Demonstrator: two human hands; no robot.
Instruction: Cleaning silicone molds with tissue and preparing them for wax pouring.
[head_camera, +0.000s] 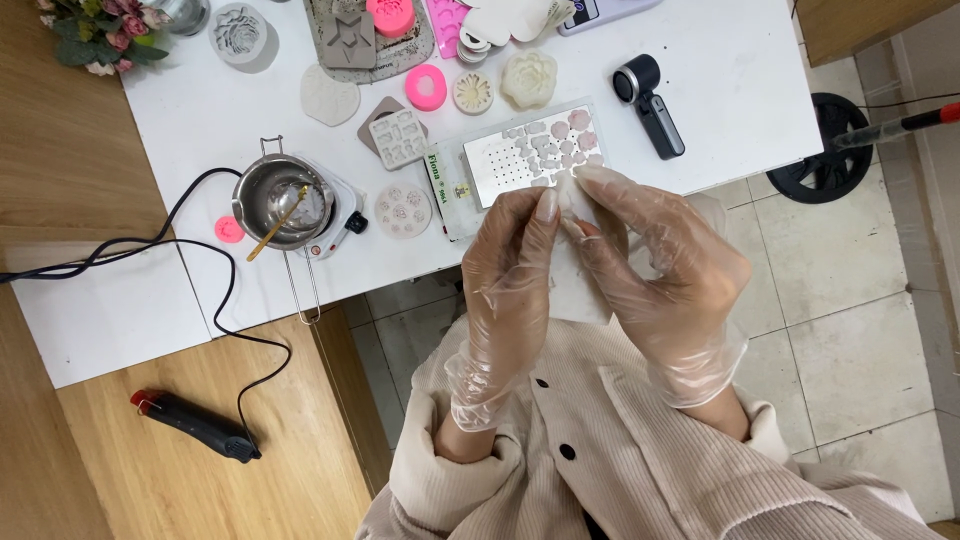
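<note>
My left hand (510, 280) and my right hand (660, 270) both wear clear plastic gloves. They meet just below the table's front edge, pinching a small white piece (568, 200) between thumbs and fingertips. A white sheet or tissue (578, 290) hangs beneath the fingers. Right above the hands lies a flat metal tray (500, 165) with a grid of dots and several small pale pink and white flower shapes (560, 140).
White table (740, 90) holds a metal melting pot with a stick (280, 200) on a small hot plate, pink and white moulds (425, 85), a black handheld device (650, 105). A black corded tool (195, 425) lies on the wooden surface at left. Tiled floor at right.
</note>
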